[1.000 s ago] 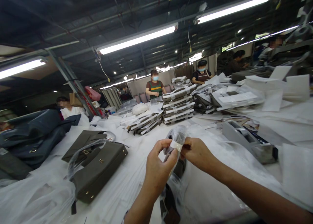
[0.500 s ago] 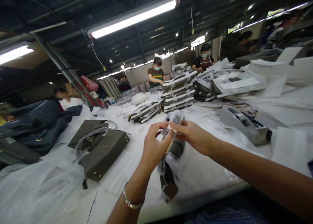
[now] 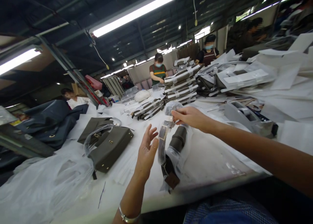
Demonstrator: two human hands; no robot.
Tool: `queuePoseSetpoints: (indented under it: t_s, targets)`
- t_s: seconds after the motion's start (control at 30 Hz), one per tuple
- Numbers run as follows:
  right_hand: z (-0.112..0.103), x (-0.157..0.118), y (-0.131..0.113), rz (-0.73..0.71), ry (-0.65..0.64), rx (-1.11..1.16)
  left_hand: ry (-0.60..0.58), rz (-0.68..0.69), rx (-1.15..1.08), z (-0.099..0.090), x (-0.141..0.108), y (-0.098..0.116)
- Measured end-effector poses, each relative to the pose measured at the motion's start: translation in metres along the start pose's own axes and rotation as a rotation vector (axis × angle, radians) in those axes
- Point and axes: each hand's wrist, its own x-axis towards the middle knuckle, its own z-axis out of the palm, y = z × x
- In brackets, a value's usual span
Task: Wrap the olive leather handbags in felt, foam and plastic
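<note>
My right hand [image 3: 187, 116] pinches the top of a bag handle [image 3: 161, 149] wrapped in clear plastic, close to a small white strip on it. A gold-coloured buckle shows through the wrapping. My left hand [image 3: 146, 152] is just left of the handle, fingers spread, holding nothing. The handle belongs to a dark olive handbag [image 3: 178, 138] standing narrow side towards me, partly covered by translucent wrapping. A brown tag [image 3: 172, 180] hangs at its near end. Another olive handbag [image 3: 111, 149] with gold-coloured studs lies to the left.
Plastic sheeting [image 3: 56, 181] is heaped at the table's left. Wrapped olive bags form a stack [image 3: 182, 87] beyond my hands. A grey tape dispenser [image 3: 246, 118] stands to the right, near white sheets [image 3: 293, 72]. Several people work farther back, including one in a striped apron [image 3: 158, 74].
My left hand has let go of the wrapped handle and drawn back to the left, opening. My right hand still grips it. The view has shifted slightly.
</note>
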Motion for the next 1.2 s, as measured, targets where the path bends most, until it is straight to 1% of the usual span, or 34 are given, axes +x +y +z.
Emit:
queuePoseSetpoints:
  t_s: [0.07,0.13,0.2,0.27,0.33,0.4,0.43,0.5,0.57,0.6,0.63,0.67,0.73,0.8,0.9,0.97,1.0,1.03,1.07,1.13,1.17,1.2]
  targets:
    - [-0.011,-0.003,0.016,-0.058,0.091,-0.178,-0.054,-0.037,0.014,0.002,-0.010,-0.016]
    - [-0.016,-0.007,0.031,-0.101,0.076,-0.188,-0.071,-0.072,0.075,0.008,-0.020,-0.032]
    - [-0.017,-0.011,0.040,-0.130,0.027,-0.086,-0.014,-0.075,0.146,0.018,-0.030,-0.044]
    - [-0.017,-0.014,0.044,-0.140,0.040,-0.029,0.079,-0.075,0.183,0.028,-0.038,-0.053]
    - [-0.017,-0.018,0.048,-0.148,0.130,-0.086,0.151,-0.094,0.178,0.035,-0.043,-0.060]
    - [-0.018,-0.026,0.058,-0.135,0.236,-0.165,0.220,-0.115,0.168,0.039,-0.044,-0.067]
    - [-0.018,-0.030,0.067,-0.108,0.270,-0.168,0.266,-0.125,0.158,0.039,-0.042,-0.070]
    - [-0.017,-0.039,0.091,-0.028,0.290,-0.111,0.356,-0.150,0.132,0.034,-0.035,-0.077]
    - [-0.015,-0.046,0.119,0.049,0.278,-0.074,0.427,-0.210,0.092,0.024,-0.023,-0.083]
    - [-0.013,-0.048,0.133,0.086,0.291,-0.063,0.452,-0.249,0.051,0.019,-0.016,-0.085]
    - [-0.012,-0.050,0.144,0.120,0.339,-0.036,0.477,-0.290,-0.009,0.013,-0.009,-0.086]
    - [-0.012,-0.050,0.153,0.157,0.402,0.009,0.498,-0.331,-0.083,0.009,-0.001,-0.087]
    - [-0.010,-0.048,0.163,0.246,0.525,0.170,0.525,-0.386,-0.234,0.002,0.012,-0.086]
    - [-0.009,-0.045,0.167,0.323,0.553,0.381,0.506,-0.407,-0.348,-0.002,0.024,-0.086]
    - [-0.005,-0.039,0.177,0.442,0.536,0.700,0.448,-0.425,-0.458,-0.007,0.039,-0.088]
    - [0.002,-0.034,0.187,0.579,0.556,0.885,0.433,-0.432,-0.502,-0.012,0.049,-0.093]
    - [0.007,-0.031,0.191,0.646,0.519,0.973,0.439,-0.431,-0.506,-0.015,0.054,-0.094]
    - [0.013,-0.027,0.194,0.688,0.445,1.049,0.448,-0.424,-0.501,-0.019,0.059,-0.095]
    - [0.019,-0.022,0.193,0.698,0.361,1.102,0.454,-0.413,-0.491,-0.023,0.065,-0.095]
    - [0.030,-0.008,0.180,0.653,0.203,1.129,0.442,-0.396,-0.479,-0.032,0.079,-0.088]
    - [0.035,0.002,0.170,0.618,0.172,1.108,0.423,-0.385,-0.481,-0.037,0.088,-0.081]
    - [0.038,0.015,0.157,0.584,0.186,1.069,0.394,-0.372,-0.487,-0.043,0.099,-0.072]
